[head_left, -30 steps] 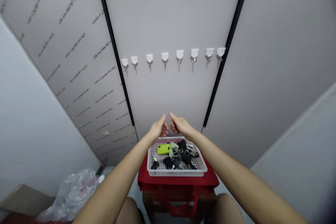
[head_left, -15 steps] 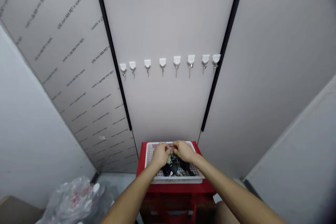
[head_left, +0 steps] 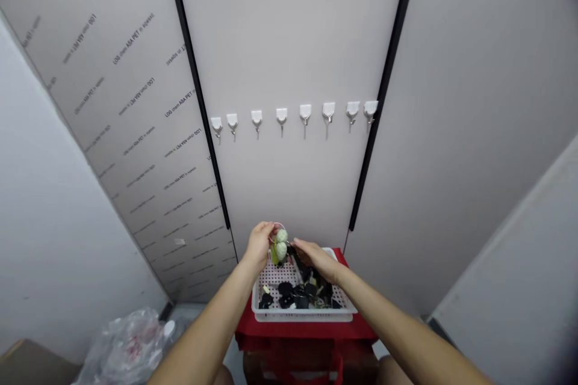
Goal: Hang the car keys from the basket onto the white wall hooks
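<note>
Keys (head_left: pixel 311 290) partly hidden beneath right hand (head_left: pixel 318 260)

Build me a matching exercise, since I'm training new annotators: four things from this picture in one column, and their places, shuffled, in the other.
Column one
1. White hooks
2. White basket
3. Pale green charm
4. Clear plastic bag

Column two
A. On top of red fabric
B. Low at the left side of the picture
C. In a row on the pale wall panel
D. In the left hand

Right pairs
1-C, 2-A, 3-D, 4-B
</note>
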`<state>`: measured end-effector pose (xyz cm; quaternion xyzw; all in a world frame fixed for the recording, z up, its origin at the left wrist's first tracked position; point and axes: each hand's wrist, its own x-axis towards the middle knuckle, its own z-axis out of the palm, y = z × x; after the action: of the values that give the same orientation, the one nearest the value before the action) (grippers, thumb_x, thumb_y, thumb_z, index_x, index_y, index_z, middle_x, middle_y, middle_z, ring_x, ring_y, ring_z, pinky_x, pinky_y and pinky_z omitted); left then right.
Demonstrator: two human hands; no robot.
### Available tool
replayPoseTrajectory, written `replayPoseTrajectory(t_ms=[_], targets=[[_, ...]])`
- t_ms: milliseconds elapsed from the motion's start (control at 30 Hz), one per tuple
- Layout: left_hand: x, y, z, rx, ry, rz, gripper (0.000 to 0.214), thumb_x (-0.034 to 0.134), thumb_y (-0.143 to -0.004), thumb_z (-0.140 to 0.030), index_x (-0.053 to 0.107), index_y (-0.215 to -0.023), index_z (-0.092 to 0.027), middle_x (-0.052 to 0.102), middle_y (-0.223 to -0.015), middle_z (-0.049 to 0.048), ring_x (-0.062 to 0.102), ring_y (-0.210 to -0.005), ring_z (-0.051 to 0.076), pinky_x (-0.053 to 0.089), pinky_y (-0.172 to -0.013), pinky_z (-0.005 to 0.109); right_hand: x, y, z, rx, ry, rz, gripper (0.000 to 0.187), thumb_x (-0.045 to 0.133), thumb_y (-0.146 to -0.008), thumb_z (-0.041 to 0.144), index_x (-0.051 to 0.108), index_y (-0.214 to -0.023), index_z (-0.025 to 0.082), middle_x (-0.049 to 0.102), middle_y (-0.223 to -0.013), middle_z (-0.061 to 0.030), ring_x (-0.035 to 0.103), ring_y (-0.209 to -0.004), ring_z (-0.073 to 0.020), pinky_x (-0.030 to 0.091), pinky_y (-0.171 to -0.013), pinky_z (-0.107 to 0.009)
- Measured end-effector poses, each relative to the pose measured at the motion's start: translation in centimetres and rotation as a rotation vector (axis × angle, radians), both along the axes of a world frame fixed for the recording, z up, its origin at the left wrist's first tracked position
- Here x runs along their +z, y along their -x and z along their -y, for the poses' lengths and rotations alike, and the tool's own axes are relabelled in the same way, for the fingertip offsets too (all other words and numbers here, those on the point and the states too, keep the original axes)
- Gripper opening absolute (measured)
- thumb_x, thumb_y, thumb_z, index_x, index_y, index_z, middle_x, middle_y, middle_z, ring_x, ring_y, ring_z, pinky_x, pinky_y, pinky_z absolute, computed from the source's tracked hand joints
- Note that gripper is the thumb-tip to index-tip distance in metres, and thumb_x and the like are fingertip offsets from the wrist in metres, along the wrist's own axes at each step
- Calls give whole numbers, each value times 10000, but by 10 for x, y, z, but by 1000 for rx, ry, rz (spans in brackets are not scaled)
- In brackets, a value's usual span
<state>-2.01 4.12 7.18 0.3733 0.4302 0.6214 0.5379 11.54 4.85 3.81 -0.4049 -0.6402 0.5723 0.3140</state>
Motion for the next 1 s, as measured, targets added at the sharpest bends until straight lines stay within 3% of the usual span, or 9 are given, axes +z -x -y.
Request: replayPoseTrajectory(t_ms=[100,200,300,433,533,600,667,833,1000], targets=[[10,9,-2,37,-21,100,162,533,-530,-274,491,-552,-119,525,-542,-9,466,-484,71,320,-476,192,5,0,1,82,-34,0,234,480,-608,370,489,-659,142,450,-503,43,401,-468,-62,304,-477,-194],[13,19,-2,46,-21,108,159,538,-523,-272,491,-544,-122,520,-520,-17,465,-478,72,317,-477,193,19,-3,-1,57,-17,60,182,485,-598,319,492,-637,141,417,-455,58,372,-405,-46,281,-431,-184],[11,27,0,37,-6,60,162,525,-539,-284,485,-534,-127,520,-515,-13,465,-486,78,320,-489,201,45,-10,-5,-10,-79,112,176,471,-600,306,507,-626,136,407,-434,59,333,-374,-38,259,-401,-181],[15,22,7,27,-62,-160,111,539,-534,-238,499,-538,-134,536,-554,-5,473,-543,88,332,-557,211,84,-10,-7,-30,-249,240,162,461,-604,287,516,-577,137,438,-443,42,362,-387,-46,271,-396,-181],[26,9,12,-146,-199,-251,166,568,-505,-182,543,-664,-142,569,-692,12,489,-676,105,335,-651,213,105,1,-6,0,-376,383,138,468,-594,259,538,-582,140,456,-419,37,389,-388,-56,279,-390,-180],[35,3,13,-283,-251,-248,195,556,-527,-195,536,-713,-140,566,-669,10,487,-644,99,340,-626,211,115,11,-6,5,-406,431,118,479,-580,241,538,-571,139,454,-393,36,391,-375,-58,276,-376,-178],[42,1,11,-286,-262,-247,149,522,-570,-235,512,-679,-133,521,-525,-16,451,-507,74,331,-533,199,123,20,-6,-35,-353,360,109,477,-580,237,523,-610,142,465,-406,37,394,-365,-56,276,-361,-173],[57,8,2,-65,-266,-182,157,472,-615,-295,457,-632,-139,383,-391,-70,307,-354,27,234,-394,166,140,33,-11,-139,-224,-47,228,483,-582,255,474,-793,167,536,-603,19,451,-430,-50,319,-385,-164],[74,21,-1,-31,-254,-115,191,505,-580,-311,422,-611,-143,330,-375,-89,257,-323,9,175,-349,147,148,58,-18,-190,-329,-101,112,484,-571,252,496,-594,143,472,-487,43,404,-406,-35,294,-383,-156]])
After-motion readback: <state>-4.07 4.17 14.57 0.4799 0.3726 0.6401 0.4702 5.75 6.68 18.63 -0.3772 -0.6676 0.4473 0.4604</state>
